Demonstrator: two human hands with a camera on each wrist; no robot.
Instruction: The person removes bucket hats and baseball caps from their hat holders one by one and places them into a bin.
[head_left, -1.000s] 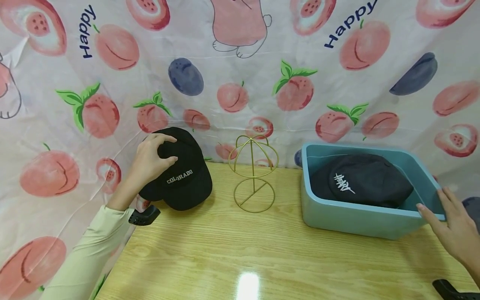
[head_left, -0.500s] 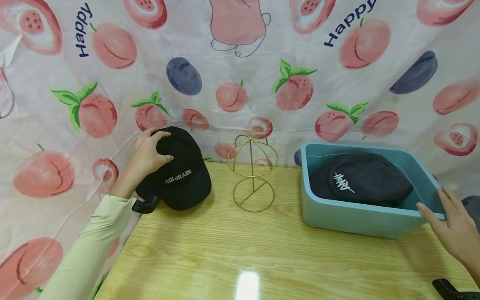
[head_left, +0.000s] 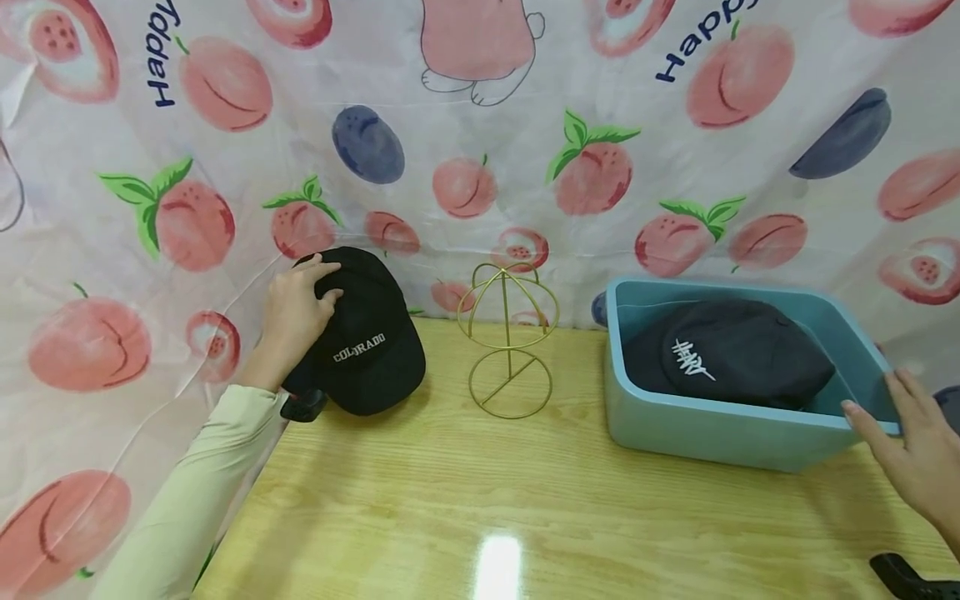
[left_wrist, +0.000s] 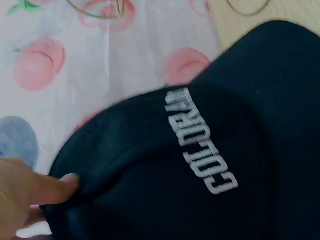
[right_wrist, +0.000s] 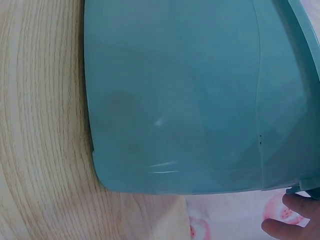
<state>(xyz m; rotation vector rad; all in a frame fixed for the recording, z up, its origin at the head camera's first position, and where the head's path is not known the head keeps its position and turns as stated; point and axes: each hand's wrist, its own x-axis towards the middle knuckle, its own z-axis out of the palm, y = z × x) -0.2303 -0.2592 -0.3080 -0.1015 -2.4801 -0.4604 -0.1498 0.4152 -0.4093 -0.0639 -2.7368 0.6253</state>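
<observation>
At the left of the table a black cap (head_left: 367,333) with white COLORADO lettering leans near the cloth backdrop. The left hand (head_left: 292,317) pinches the top of its crown; in the left wrist view the thumb (left_wrist: 62,187) presses into the fabric of the cap (left_wrist: 150,170). Over at the right, the right hand (head_left: 918,450) rests on the corner of a blue-green bin (head_left: 720,433), its fingers fairly straight along the rim. Another dark cap (head_left: 742,354) with white lettering lies inside the bin. The right wrist view shows the bin (right_wrist: 190,100) and some fingers (right_wrist: 295,215) by its edge.
A gold wire cap stand (head_left: 508,346) stands between the first cap and the bin, near the table's back edge. Behind the wooden table (head_left: 450,500) hangs a fruit-printed cloth (head_left: 495,133), which also runs down the left side.
The left thumb and fingers have drawn closer together on the cap's crown, pinching it. The right hand stays at the bin's corner. The head view has shifted slightly.
</observation>
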